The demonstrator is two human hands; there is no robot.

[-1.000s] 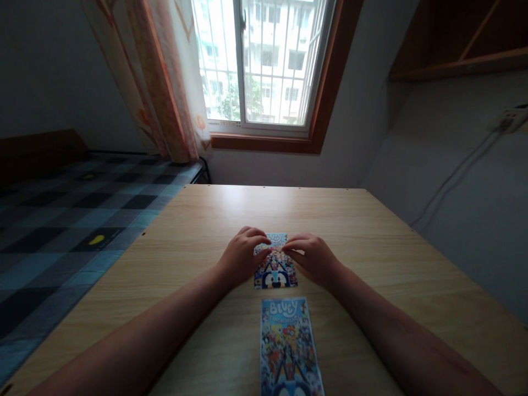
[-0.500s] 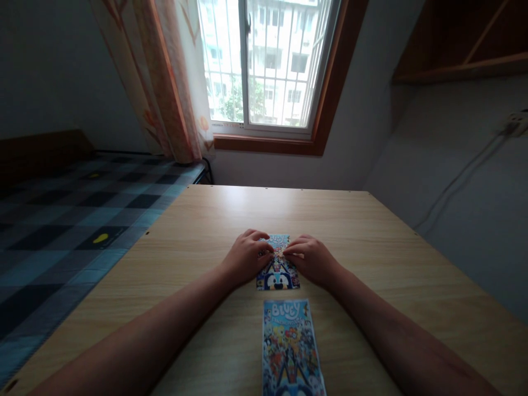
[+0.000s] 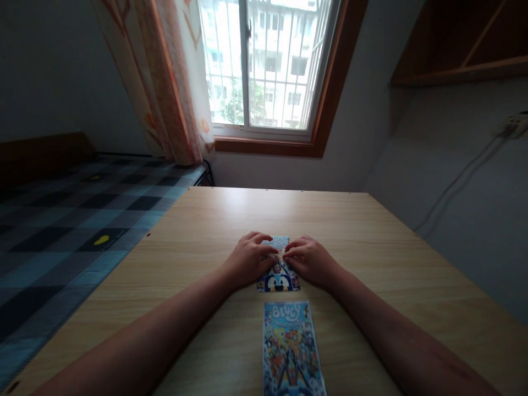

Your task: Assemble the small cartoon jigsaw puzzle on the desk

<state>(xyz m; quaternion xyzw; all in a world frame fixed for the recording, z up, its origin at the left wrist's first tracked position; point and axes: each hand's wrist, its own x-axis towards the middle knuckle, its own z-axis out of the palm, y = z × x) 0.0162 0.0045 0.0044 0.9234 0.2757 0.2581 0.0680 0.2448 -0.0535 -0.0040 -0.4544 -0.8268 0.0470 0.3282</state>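
A flat, colourful Bluey picture [image 3: 279,282] lies on the table, with a blue dog's face at its near edge. My left hand [image 3: 250,258] rests over its left side, fingers bent and thumb apart from them; nothing shows in its grasp. From the right, my right hand [image 3: 312,260] reaches over the picture with its fingertips drawn together near the middle. Whatever is between those fingertips, if anything, is too small to tell. Closer to me lies a box or card [image 3: 292,346] with the same artwork and the word Bluey; its near end is cut off.
The wooden table [image 3: 198,220] reaches to the wall beneath a barred window [image 3: 272,71]. On the left is a bed with a checked cover [image 3: 94,203], and a patterned curtain [image 3: 165,82] hangs behind it. A cable [image 3: 457,176] runs along the right wall.
My left hand has slid slightly right across the picture, and its fingers are a little more spread. My right hand has hardly moved.
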